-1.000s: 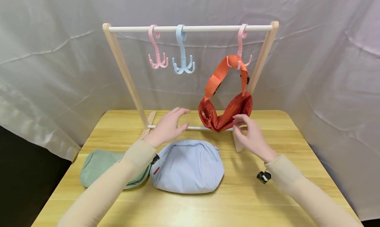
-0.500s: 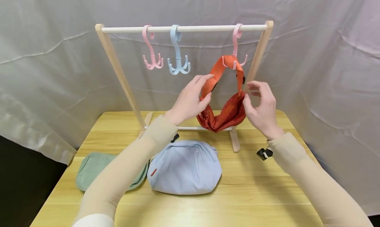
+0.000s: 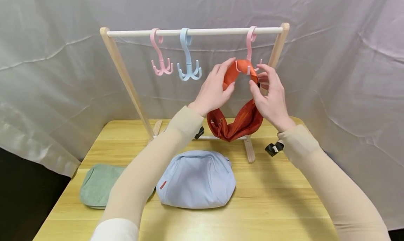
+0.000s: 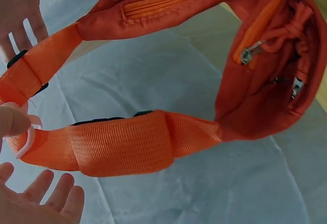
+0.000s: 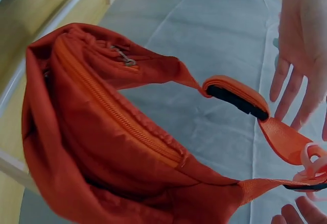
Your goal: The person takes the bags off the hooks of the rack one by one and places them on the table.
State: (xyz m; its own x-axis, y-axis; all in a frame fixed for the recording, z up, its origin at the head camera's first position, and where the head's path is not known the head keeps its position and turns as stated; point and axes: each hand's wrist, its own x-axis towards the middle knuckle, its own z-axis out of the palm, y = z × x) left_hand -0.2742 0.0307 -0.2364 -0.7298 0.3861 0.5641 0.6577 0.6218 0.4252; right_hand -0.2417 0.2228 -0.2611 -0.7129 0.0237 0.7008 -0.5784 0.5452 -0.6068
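Note:
A red waist bag [image 3: 236, 128] hangs by its orange strap [image 4: 122, 145] from the right-hand pink four-prong hook [image 3: 249, 46]. My left hand [image 3: 215, 88] is at the left side of the strap, thumb and fingers spread around it. In the left wrist view its fingers [image 4: 61, 196] stand apart from the webbing, with the thumb near a hook prong. My right hand [image 3: 270, 95] is at the strap's right side, close to the hook, fingers loosely bent. The right wrist view shows the bag's zippered front; the right hand is mostly cut off there.
A light blue bag [image 3: 197, 179] lies on the wooden table [image 3: 268, 206], beside a green bag [image 3: 99, 186] partly behind the left sleeve. Another pink hook [image 3: 162, 66] and a blue hook [image 3: 189, 71] hang from the white rail [image 3: 217, 31] of the wooden-ended rack.
Both hands have risen from the bag's level to the upper strap beside the hook, the left also moving right. The bag stays hanging in place. The view has shifted slightly.

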